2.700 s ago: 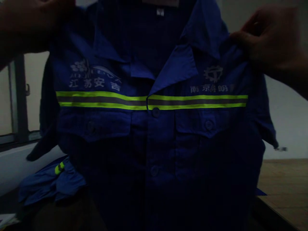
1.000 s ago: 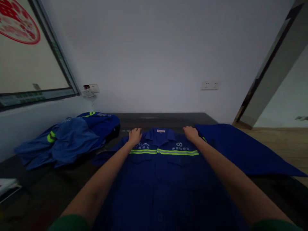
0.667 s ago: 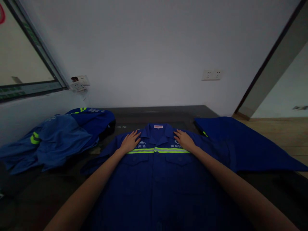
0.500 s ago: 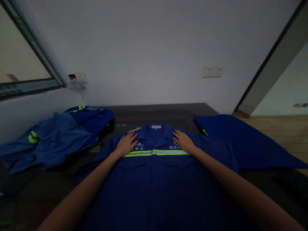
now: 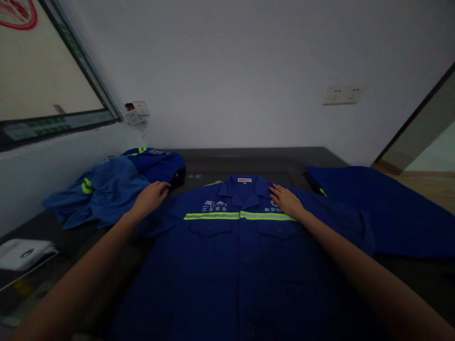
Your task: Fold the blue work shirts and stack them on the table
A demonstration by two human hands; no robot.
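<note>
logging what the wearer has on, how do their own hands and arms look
The left hand and the right hand are both gloveless. The left forearm and right forearm are bare as far as the picture shows, with no sleeve, watch or bracelet in view. It is too dim to tell about rings.

The location is a plain indoor room, domestic or office; the view does not determine which. Indicators are a pale painted wall (image 5: 227,71), a double power outlet (image 5: 341,94), a corner outlet cluster (image 5: 138,113), a dark-framed window (image 5: 50,71) bearing a red decal (image 5: 31,21), a dark table (image 5: 256,163) and wood-look flooring (image 5: 428,182).
</note>
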